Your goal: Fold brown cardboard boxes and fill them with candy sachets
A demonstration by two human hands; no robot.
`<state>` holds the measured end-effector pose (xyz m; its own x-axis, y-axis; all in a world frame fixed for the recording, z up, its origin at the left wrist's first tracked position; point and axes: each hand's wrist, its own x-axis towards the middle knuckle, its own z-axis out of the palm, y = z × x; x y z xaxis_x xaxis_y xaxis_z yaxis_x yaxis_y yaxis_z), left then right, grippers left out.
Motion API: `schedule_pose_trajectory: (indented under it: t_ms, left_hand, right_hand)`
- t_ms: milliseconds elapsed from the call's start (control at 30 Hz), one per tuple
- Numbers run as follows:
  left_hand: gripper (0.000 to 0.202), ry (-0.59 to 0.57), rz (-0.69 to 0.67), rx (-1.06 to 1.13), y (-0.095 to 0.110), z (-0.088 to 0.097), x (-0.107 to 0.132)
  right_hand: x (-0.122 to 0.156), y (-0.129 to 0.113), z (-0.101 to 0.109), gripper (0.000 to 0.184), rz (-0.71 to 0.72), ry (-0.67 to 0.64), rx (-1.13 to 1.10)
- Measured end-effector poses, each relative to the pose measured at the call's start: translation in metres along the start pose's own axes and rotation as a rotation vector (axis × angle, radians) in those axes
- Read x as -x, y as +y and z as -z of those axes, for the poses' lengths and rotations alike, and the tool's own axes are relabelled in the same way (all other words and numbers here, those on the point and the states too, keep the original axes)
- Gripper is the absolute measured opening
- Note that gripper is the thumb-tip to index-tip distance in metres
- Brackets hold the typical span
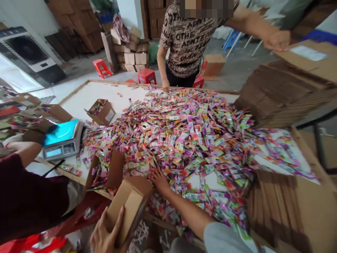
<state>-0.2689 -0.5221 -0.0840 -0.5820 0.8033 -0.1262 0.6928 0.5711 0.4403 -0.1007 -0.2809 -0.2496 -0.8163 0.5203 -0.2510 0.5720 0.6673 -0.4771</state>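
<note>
My left hand [105, 233] grips a small open cardboard box [130, 203] at the table's near edge, with the box tilted toward the pile. My right hand [159, 180] reaches forward with fingers spread and rests on the near edge of a big heap of colourful small packets [184, 133] that covers the white table [86, 96]. Nothing is held in the right hand.
Another open box [107, 172] with packets stands left of mine, a third [101, 111] further back. A scale [61, 140] sits at the left by a person in dark red [23, 189]. Flat cardboard stacks lie right [279, 93] and near right [292, 207]. A person [188, 42] stands opposite.
</note>
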Motion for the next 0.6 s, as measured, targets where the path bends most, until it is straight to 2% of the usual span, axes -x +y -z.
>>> schedule_pose_trajectory:
  t_ms: [67,167,233,300,367,400,500,567,600]
  left_hand:
    - [0.055,-0.005,-0.182,-0.228,0.03,-0.01,-0.022]
    - [0.055,-0.092,-0.277,-0.396,0.062,-0.015,-0.054]
    - [0.055,-0.147,-0.313,-0.421,0.065,-0.013,-0.067]
    - [0.053,-0.185,-0.316,-0.375,0.054,-0.009,-0.073]
    - [0.054,-0.205,-0.218,-0.237,0.034,-0.005,-0.078]
    - [0.056,-0.211,-0.13,-0.114,0.023,-0.005,-0.082]
    - [0.063,-0.276,0.196,0.394,-0.002,-0.018,-0.096]
    - [0.067,-0.383,0.386,0.674,-0.006,-0.038,-0.104]
    - [0.068,-0.435,0.482,0.759,-0.004,-0.051,-0.107]
  right_hand:
    - [0.054,0.028,0.001,0.063,-0.034,0.018,0.023]
    - [0.111,0.055,0.014,0.06,-0.154,0.021,0.063]
    - [0.139,0.065,0.028,0.057,-0.22,0.049,0.054]
    - [0.169,0.071,0.039,0.055,-0.238,0.145,0.023]
    - [0.207,0.074,0.037,0.06,-0.314,0.33,0.0]
    - [0.228,0.075,0.03,0.065,-0.415,0.45,-0.013]
    - [0.276,0.076,-0.007,0.088,-0.944,0.837,-0.111]
    - [0.28,0.077,-0.03,0.101,-1.277,0.997,-0.238]
    - [0.27,0.076,-0.036,0.104,-1.363,1.033,-0.319]
